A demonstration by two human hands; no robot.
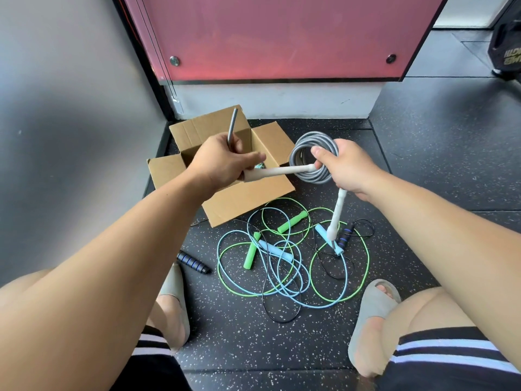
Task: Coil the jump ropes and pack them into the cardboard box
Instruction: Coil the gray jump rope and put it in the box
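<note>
At the far left corner of the rubber floor [423, 165], against the wall, the cardboard box [248, 198] stands with its flaps spread; something teal is glimpsed inside, too hidden to name. Over the box the left hand [222, 162] is closed round the butt of a white handle [279, 170], which is held level, and a short stretch of grey rope [232, 125] rises from the same fist. To the right, the grey coil [315, 176] is pinched between thumb and curled fingers of the right hand [346, 167], and the second white handle [337, 215] hangs below it. Nearer the feet a black foam handle [193, 262] lies apart, then the green rope [368, 255], light-blue rope [225, 238] and a thin black rope are tangled together, uncoiled. The grey rope's coiling is judged almost finished: the loose end must be tucked or wrapped, the handles gathered, and the bundle lowered into the box without letting the loops spring open.
</note>
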